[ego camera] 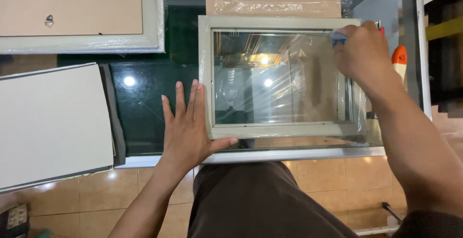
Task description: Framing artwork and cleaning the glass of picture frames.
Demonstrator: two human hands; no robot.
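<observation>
We are working on a pale grey picture frame (282, 132) wrapped in clear plastic film, lying flat on the glass-topped table (144, 117) in the centre right of the view. Our left hand (189, 122) is pressing flat against the frame's left edge, fingers straight and close together, thumb stretched out along the lower rail. Our right hand (361, 50) is sitting at the frame's upper right corner, fingers curled and pinching a small blue object (337, 37); what that object is, we cannot tell.

We judge that we are in the middle of treating the wrapped glass at that corner while steadying the frame. The next move seems to call for keeping the left palm firm so the frame does not slide, and guiding the right hand along the rail.

The frame's long axis is running left to right across the picture, its glazed face turned up toward us. An orange-handled tool (399, 59) is lying just beside the right hand, and another frame (154, 26), back upward, is resting at the upper left.
</observation>
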